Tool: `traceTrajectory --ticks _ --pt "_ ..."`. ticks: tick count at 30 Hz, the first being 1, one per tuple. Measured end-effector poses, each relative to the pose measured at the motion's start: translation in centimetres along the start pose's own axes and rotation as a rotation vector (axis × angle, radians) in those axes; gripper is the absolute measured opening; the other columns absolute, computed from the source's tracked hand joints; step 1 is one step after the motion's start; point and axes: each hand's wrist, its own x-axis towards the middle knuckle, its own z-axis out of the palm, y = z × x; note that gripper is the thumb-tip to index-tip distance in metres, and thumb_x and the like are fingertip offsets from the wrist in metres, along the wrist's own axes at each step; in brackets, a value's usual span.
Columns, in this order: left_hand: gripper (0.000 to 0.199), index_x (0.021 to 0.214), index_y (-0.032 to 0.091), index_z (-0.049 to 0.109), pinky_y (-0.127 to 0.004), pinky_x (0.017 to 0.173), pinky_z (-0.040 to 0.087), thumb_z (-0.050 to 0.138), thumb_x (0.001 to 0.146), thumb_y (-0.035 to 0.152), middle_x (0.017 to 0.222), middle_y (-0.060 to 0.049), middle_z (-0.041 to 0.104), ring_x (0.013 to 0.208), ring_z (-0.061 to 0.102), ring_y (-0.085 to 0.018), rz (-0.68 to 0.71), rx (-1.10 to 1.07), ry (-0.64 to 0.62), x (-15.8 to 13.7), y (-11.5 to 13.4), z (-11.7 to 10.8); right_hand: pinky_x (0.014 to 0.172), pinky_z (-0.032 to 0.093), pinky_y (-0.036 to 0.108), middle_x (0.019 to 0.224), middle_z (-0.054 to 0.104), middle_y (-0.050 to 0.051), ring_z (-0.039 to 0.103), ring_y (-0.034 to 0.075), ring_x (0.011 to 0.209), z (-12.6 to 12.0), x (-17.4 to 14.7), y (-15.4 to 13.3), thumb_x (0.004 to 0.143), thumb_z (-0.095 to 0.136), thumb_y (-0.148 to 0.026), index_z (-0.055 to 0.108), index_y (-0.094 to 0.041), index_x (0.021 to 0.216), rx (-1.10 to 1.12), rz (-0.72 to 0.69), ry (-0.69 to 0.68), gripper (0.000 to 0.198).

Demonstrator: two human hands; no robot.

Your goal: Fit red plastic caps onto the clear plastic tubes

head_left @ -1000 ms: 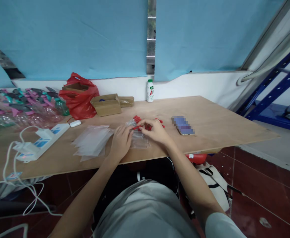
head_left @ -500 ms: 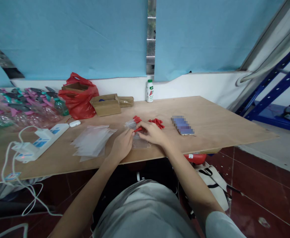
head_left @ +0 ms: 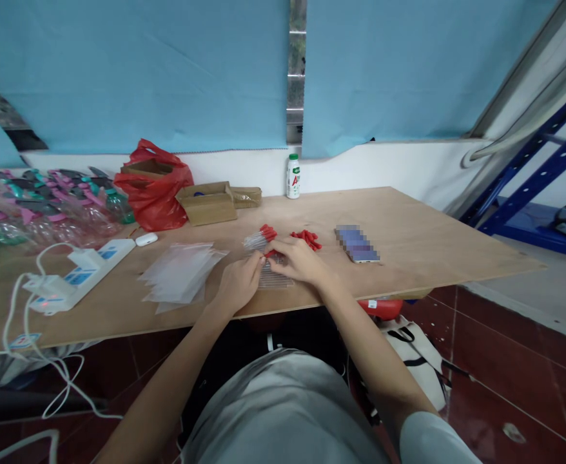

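My left hand (head_left: pixel 239 281) is closed in a pinch, its fingertips meeting those of my right hand (head_left: pixel 298 259) above the table. Between them is a small red sleeve-like piece (head_left: pixel 270 254), mostly hidden by the fingers. My right hand is curled around it from the right. Under the hands lies a row of thin clear sticks (head_left: pixel 276 281). Just beyond, a bunch of clear sticks with red ends (head_left: pixel 260 237) rests on the wood. A small heap of loose red pieces (head_left: pixel 307 240) lies behind my right hand.
Clear plastic bags (head_left: pixel 181 274) lie left of my hands, a phone (head_left: pixel 358 245) to the right. A power strip (head_left: pixel 82 278) with cables, spray bottles (head_left: pixel 55 206), a red bag (head_left: pixel 155 193), a cardboard box (head_left: pixel 208 207) and a white bottle (head_left: pixel 293 178) stand on the wooden table (head_left: pixel 418 238).
The fingertips have drawn closer together, and less of the red piece shows between them. Everything else lies as before.
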Motion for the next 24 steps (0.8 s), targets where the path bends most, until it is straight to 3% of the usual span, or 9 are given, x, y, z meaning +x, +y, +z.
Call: traceTrajectory --ticks 12,24 --pt "0.038 0.117 0.022 0.067 -0.035 0.071 0.050 0.031 0.114 0.034 0.091 -0.010 0.079 0.080 0.076 -0.027 0.018 0.008 -0.067 0.30 0.35 -0.09 0.080 0.040 0.029 0.089 0.065 0.004 0.058 0.021 0.085 0.48 0.16 -0.52 0.094 0.052 -0.018 0.060 -0.022 0.092 -0.141 -0.035 -0.032 0.009" --pt "0.040 0.121 0.022 0.068 -0.035 0.072 0.050 0.031 0.115 0.033 0.094 -0.011 0.080 0.084 0.076 -0.028 0.047 0.019 -0.074 0.32 0.47 0.01 0.089 0.043 0.033 0.093 0.063 0.006 0.056 0.024 0.093 0.58 0.16 -0.32 0.090 0.046 -0.011 0.058 -0.024 0.090 -0.155 -0.050 -0.111 0.017"
